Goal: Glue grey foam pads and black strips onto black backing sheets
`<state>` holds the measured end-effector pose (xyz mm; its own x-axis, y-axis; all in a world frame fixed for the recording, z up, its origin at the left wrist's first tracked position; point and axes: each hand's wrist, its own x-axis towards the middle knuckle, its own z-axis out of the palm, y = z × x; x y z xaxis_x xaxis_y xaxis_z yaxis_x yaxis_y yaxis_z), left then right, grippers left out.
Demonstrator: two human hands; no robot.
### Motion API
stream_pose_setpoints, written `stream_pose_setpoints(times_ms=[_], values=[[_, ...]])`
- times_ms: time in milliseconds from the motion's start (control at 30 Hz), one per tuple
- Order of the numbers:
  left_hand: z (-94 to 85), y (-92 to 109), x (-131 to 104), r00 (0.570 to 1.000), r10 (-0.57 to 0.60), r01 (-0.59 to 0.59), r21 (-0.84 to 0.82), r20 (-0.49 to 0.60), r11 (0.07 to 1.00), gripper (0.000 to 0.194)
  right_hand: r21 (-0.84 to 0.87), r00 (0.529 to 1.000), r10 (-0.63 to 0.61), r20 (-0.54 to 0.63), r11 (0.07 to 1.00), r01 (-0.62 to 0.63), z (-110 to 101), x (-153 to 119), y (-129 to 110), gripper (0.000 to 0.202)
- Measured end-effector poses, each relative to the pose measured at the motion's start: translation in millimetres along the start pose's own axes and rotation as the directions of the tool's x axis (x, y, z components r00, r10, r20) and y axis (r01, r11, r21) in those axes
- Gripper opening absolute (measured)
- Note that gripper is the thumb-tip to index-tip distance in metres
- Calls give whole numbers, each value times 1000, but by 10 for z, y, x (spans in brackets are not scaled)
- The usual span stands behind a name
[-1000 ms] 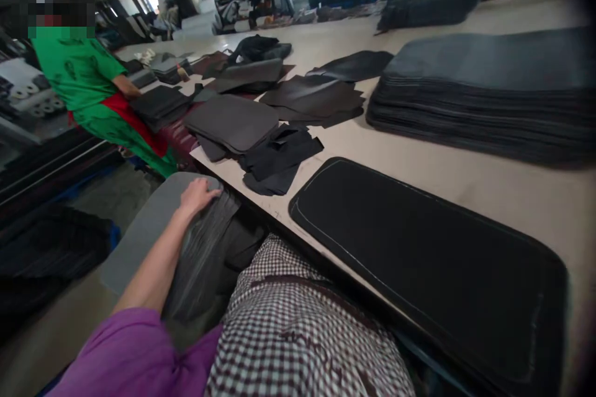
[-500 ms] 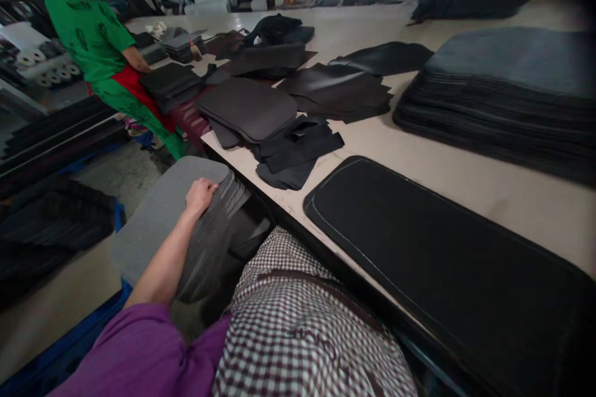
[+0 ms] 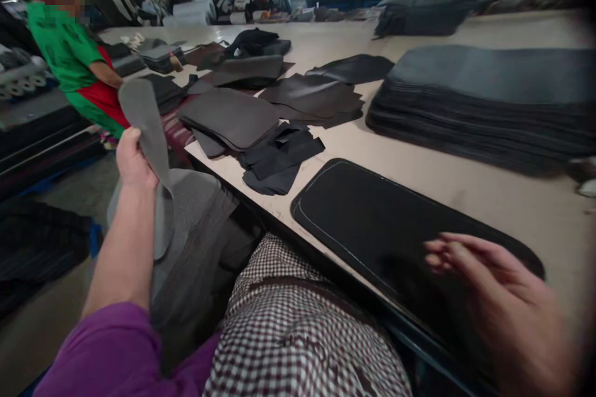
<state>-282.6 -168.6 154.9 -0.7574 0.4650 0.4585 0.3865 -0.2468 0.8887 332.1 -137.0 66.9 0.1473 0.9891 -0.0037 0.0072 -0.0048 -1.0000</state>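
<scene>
My left hand is closed around the edge of a thin grey felt-like sheet, which hangs bent above a stack of similar grey sheets. That stack stands beside the table's near edge, to my left. My right hand hovers over the right part of a large black mat. Its fingers are curled in with thumb and fingertips together, somewhat blurred; whether anything is between them I cannot make out. The mat lies flat along the table edge, its corners rounded and a pale line running near its border.
Dark scraps and a pile of dark rounded pieces lie on the table's left part. A tall stack of dark mats stands behind the black mat. At the far left, a person in green is beside the table.
My left hand has risen from the top of the grey stack, lifting one sheet in its grip. My right hand has come into view over the black mat. The view has shifted slightly.
</scene>
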Motion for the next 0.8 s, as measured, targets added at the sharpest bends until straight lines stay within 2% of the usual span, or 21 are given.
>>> stream_pose_setpoints(times_ms=[67, 100, 133, 167, 200, 267, 300, 333, 367, 400, 433, 467, 533, 633, 667, 700, 733, 800], values=[[453, 176, -167, 982, 55, -29, -144, 182, 989, 15, -32, 976, 35, 213, 999, -29, 235, 44, 12, 43], [691, 260, -314, 950, 53, -5, -153, 309, 988, 18, -10, 949, 61, 310, 998, -61, 366, 77, 9, 47], [923, 338, -492, 889, 41, 25, -138, 456, 990, 23, 37, 923, 82, 376, 994, -103, 493, 114, -2, 51], [1140, 404, -690, 791, 41, 37, -115, 610, 993, 28, 89, 902, 100, 420, 985, -150, 608, 155, -19, 55], [1336, 453, -896, 659, 61, 27, -105, 750, 994, 30, 145, 886, 113, 449, 970, -197, 706, 196, -41, 60], [1653, 491, -1293, 384, 130, -4, -139, 914, 990, 28, 251, 872, 132, 471, 928, -275, 848, 277, -79, 71], [1771, 477, -1469, 265, 183, -32, -182, 947, 983, 27, 287, 871, 145, 470, 908, -306, 894, 314, -87, 75], [1866, 443, -1623, 171, 232, -60, -225, 957, 972, 26, 310, 875, 161, 457, 893, -326, 927, 348, -83, 76], [1939, 394, -1756, 105, 272, -90, -263, 957, 961, 25, 318, 885, 180, 430, 887, -335, 950, 376, -66, 74], [1992, 336, -1867, 68, 299, -121, -289, 952, 950, 24, 316, 901, 195, 387, 890, -328, 967, 400, -36, 69], [2029, 274, -1959, 55, 311, -147, -301, 949, 942, 23, 306, 921, 201, 334, 901, -307, 980, 419, 5, 63], [2051, 215, -2033, 61, 312, -165, -299, 948, 940, 23, 290, 940, 192, 282, 917, -274, 989, 433, 52, 58], [2059, 122, -2130, 90, 287, -164, -270, 954, 949, 23, 245, 966, 146, 212, 949, -197, 1001, 449, 147, 51], [2013, 37, -2139, 139, 188, -85, -177, 972, 981, 28, 190, 981, 90, 169, 974, -122, 1005, 458, 234, 41], [1992, 3, -2098, 183, 149, -68, -139, 972, 988, 30, 175, 983, 83, 161, 978, -111, 1003, 459, 242, 39], [1971, -46, -2032, 251, 115, -70, -100, 961, 992, 32, 160, 985, 77, 155, 982, -102, 1000, 460, 240, 38], [1952, -114, -1943, 345, 89, -97, -59, 934, 994, 34, 147, 986, 69, 151, 985, -91, 997, 459, 229, 38], [1915, -313, -1700, 556, 74, -226, 65, 828, 972, 38, 116, 986, 46, 158, 991, -65, 990, 450, 193, 37]])
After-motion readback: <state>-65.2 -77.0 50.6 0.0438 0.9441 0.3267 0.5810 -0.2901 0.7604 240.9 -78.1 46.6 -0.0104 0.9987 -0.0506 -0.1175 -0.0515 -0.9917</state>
